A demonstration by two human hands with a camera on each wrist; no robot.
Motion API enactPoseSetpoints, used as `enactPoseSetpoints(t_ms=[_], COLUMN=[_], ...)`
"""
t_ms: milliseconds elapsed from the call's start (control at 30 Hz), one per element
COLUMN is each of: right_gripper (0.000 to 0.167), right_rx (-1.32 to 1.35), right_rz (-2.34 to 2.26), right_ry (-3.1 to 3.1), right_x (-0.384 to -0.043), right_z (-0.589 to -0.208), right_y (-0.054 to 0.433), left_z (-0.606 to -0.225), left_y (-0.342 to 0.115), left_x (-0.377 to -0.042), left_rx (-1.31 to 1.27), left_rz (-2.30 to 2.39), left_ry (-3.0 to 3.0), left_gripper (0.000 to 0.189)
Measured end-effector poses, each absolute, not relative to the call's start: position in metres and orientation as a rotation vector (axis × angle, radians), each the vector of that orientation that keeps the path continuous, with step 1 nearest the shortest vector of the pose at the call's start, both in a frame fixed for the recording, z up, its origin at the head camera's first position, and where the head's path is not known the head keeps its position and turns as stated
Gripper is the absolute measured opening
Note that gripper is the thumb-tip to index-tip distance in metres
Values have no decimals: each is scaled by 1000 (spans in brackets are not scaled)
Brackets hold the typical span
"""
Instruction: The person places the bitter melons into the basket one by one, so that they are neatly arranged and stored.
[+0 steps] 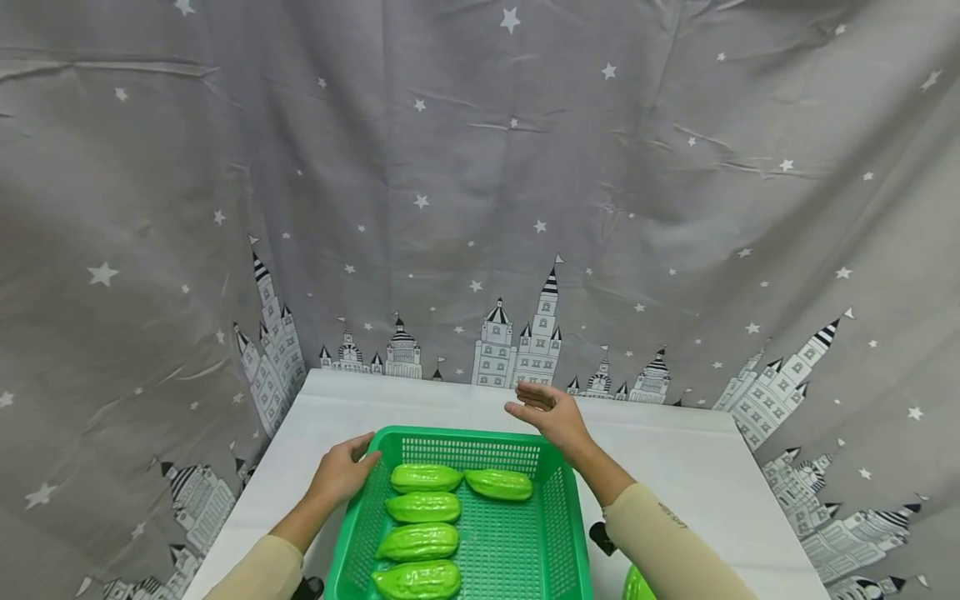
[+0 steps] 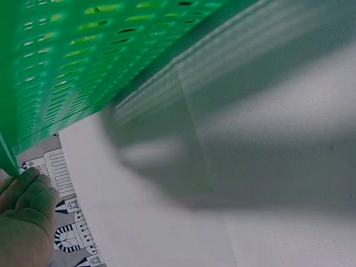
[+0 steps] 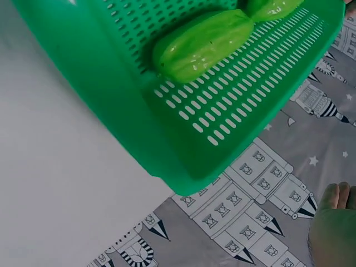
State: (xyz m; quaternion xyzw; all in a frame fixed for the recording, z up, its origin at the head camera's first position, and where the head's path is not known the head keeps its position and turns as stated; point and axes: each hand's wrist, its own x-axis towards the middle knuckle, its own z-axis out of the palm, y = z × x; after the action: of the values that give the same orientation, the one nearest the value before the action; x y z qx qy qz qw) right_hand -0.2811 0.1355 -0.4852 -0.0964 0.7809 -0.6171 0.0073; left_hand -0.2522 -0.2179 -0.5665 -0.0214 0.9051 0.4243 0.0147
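Note:
A green plastic basket (image 1: 510, 546) with slotted walls stands on the white table. Inside lie several glossy, ridged green gourds (image 1: 417, 542), stacked in a column at the left. One more gourd (image 1: 498, 484) lies at the far wall, end to end with the top one of that column. My left hand (image 1: 341, 473) holds the basket's far left rim, its fingers (image 2: 28, 194) at the lip in the left wrist view. Beyond the far right corner, my right hand (image 1: 553, 417) is raised, fingers extended, holding nothing and apart from the basket.
Another green gourd (image 1: 637, 586) lies outside the basket on the right, partly hidden by my right sleeve (image 1: 667, 546). The white tabletop (image 1: 690, 467) ends at a grey curtain (image 1: 450, 208) printed with stars and castles.

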Motion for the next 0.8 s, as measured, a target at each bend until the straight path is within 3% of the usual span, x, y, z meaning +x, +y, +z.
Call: enactPoseSetpoints(t_ms=[300, 800], right_gripper=[54, 63], right_rx=[-330, -208], right_rz=[-1889, -1838], right_ry=[2452, 2542], right_x=[-279, -265], right_z=[-483, -481], right_y=[150, 214], left_z=[-569, -570], left_y=[-219, -219], left_x=[-253, -257], left_rx=[-56, -60], left_rz=[1310, 1291], left_ry=[2828, 2829], left_gripper=[53, 54])
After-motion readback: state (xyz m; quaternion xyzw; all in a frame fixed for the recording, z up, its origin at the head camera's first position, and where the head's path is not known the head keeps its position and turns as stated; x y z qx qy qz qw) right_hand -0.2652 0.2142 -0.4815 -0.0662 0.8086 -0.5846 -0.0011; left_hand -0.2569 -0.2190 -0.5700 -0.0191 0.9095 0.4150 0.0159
